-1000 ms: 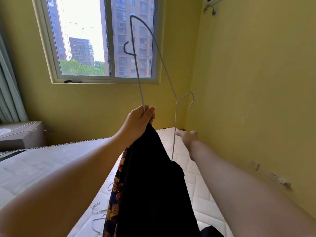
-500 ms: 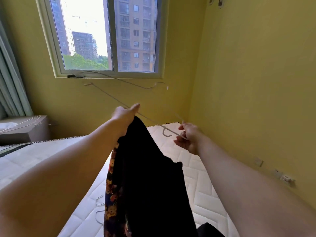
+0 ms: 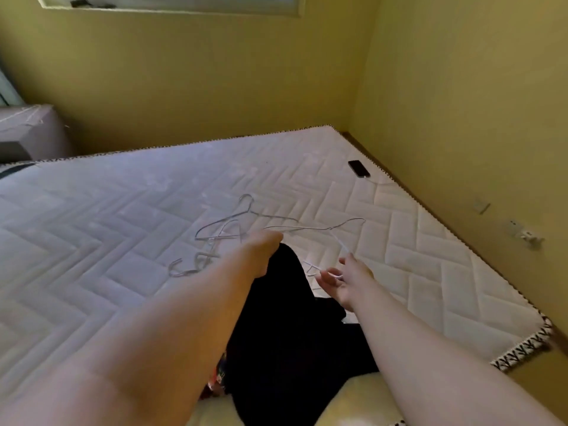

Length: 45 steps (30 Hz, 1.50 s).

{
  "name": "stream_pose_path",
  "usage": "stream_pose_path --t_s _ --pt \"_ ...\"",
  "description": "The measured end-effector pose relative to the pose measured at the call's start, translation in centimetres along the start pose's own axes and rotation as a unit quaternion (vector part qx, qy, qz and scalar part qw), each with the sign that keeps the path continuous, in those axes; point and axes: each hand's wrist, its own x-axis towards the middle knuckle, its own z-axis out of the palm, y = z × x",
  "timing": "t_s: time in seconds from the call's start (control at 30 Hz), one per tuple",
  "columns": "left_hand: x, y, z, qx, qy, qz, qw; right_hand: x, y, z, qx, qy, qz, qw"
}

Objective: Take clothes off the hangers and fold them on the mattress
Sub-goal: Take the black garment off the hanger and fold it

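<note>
White mattress (image 3: 123, 210): quilted and bare, filling most of the view. Every place below is given against it.
Garment (image 3: 285, 318): black, with a patterned strip low on its left. It hangs from the left grip over the mattress's near edge, bunched there and not yet laid flat. It looks free of the wire. If it is spread now it could land on loose wire, so the fold would come out lumpy or the cloth would catch on a hook.
Left grip (image 3: 261, 253): clenched round the garment's top, above the mattress's near middle. With only one point held, the cloth may twist as it is lowered.
Right grip (image 3: 350, 281): above the mattress, just right of the garment. The fingers (image 3: 327, 279) are loosely curled with wire across them. Blur hides whether they pinch the wire or have let go.
Pile (image 3: 215, 238): bare wire hangers tangled on the mattress's middle, just beyond the left grip. Another hanger dropped on top would likely lock the hooks together and crowd the folding space.
Hanger (image 3: 310, 229): thin pale wire in the air above the mattress, one end at the right grip, the rest reaching toward the pile. Its hook could snag the garment if swung close, and a hard toss might send it skidding.
Phone (image 3: 358, 168): dark, lying flat near the mattress's far right edge. A sliding hanger could strike it.
Cable (image 3: 379, 182): white, running from the phone toward that edge. A hook could drag it.
</note>
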Motion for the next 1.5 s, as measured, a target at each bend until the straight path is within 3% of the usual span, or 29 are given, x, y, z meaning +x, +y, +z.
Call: stream_pose_path --t_s 0.23,0.4,0.5,0.67,0.73,0.77,0.87,0.9,0.97,1.1,1.3,1.43,1.5 --pt "10.3 -6.1 5.1 0.019 0.039 -0.008 0.999 12.7 5.8 -2.4 0.016 0.052 0.047 0.997" --pt "14.9 -8.5 7.4 0.045 0.059 -0.028 0.997 19.9 8.4 -1.3 0.103 -0.003 0.074 0.992" --pt "16.6 -9.3 8.0 0.049 0.062 -0.046 0.996 22.0 10.0 -1.7 0.038 0.000 0.128 0.991" --pt "17.7 -10.0 8.5 0.042 0.059 -0.052 0.996 22.2 11.5 -2.4 -0.115 0.113 0.075 0.984" --pt "17.0 -9.5 8.2 0.053 0.030 -0.049 0.997 21.2 11.5 -2.9 -0.251 0.146 0.087 0.953" --pt "16.3 -9.2 8.0 0.071 -0.011 -0.065 0.995 20.7 11.7 -3.3 -0.303 0.125 0.109 0.938" --pt "13.3 -7.8 7.0 0.146 -0.203 -0.174 0.953 17.8 10.7 -4.2 -0.256 -0.017 0.266 0.929" --pt "12.1 -7.0 6.4 0.163 -0.233 -0.180 0.941 16.4 9.9 -4.3 -0.232 -0.055 0.297 0.925" --pt "10.3 -5.5 5.3 0.185 -0.241 -0.143 0.942 14.0 8.9 -4.4 -0.226 -0.103 0.299 0.921" --pt "5.6 -2.0 1.8 0.259 -0.210 -0.040 0.942 8.5 7.0 -3.0 -0.273 -0.122 0.218 0.929" --pt "-3.4 1.7 -6.3 0.357 -0.255 0.028 0.898 -1.5 5.2 -0.1 -0.274 -0.078 0.094 0.954" --pt "-9.1 2.2 -11.6 0.487 -0.123 0.168 0.848 -9.9 5.0 1.8 -0.240 -0.048 0.029 0.969" --pt "-11.6 2.1 -14.7 0.476 -0.060 0.223 0.849 -14.2 5.0 2.2 -0.218 -0.001 -0.020 0.976"
